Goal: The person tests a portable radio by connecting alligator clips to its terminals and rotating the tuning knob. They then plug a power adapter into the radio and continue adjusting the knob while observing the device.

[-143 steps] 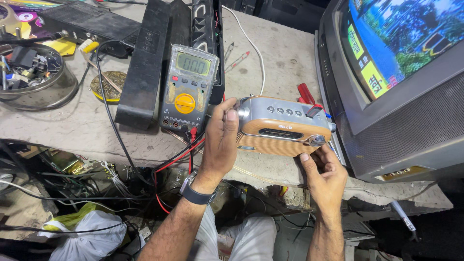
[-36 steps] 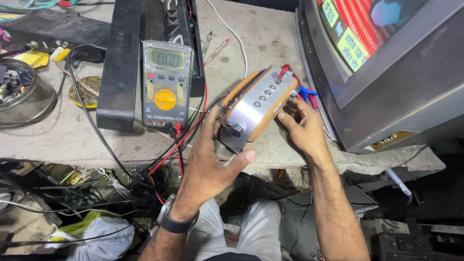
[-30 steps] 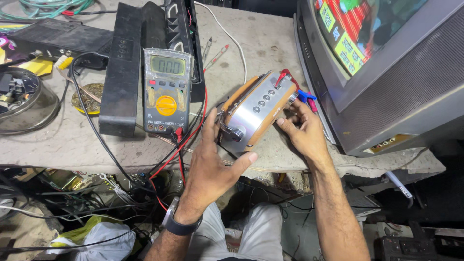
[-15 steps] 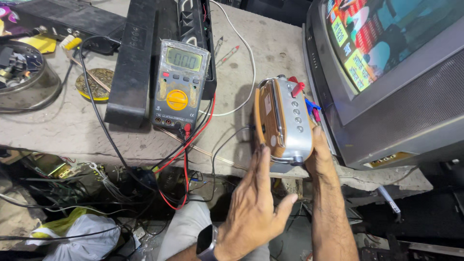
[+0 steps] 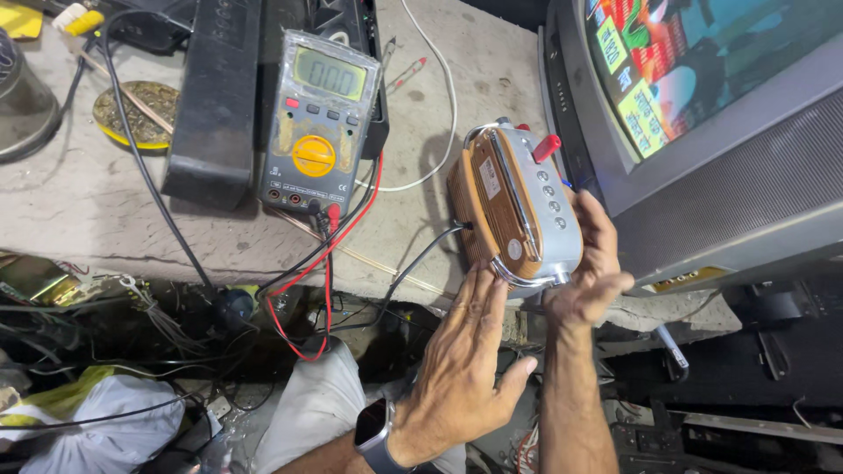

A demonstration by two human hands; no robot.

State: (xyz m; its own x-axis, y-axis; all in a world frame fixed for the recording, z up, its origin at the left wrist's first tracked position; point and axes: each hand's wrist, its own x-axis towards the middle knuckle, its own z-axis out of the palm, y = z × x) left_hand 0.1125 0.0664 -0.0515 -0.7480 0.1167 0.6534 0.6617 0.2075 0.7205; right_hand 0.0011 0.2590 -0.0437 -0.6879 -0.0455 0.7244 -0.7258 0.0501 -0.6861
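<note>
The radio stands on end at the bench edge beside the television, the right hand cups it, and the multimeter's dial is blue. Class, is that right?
Not quite: the head view shows the multimeter with an orange dial. The radio, bench edge, television and right hand are as stated.

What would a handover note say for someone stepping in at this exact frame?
Right hand: cups the radio from its right side, holding it on end at the bench edge.
Left hand: open, fingertips at the radio's lower end, not gripping.
Radio: beside the TV, a black lead running from its left side.
Multimeter: to the left, switched on, red and black leads plugged in.
Done: radio stood up.
Left: probes not on the radio.
</note>
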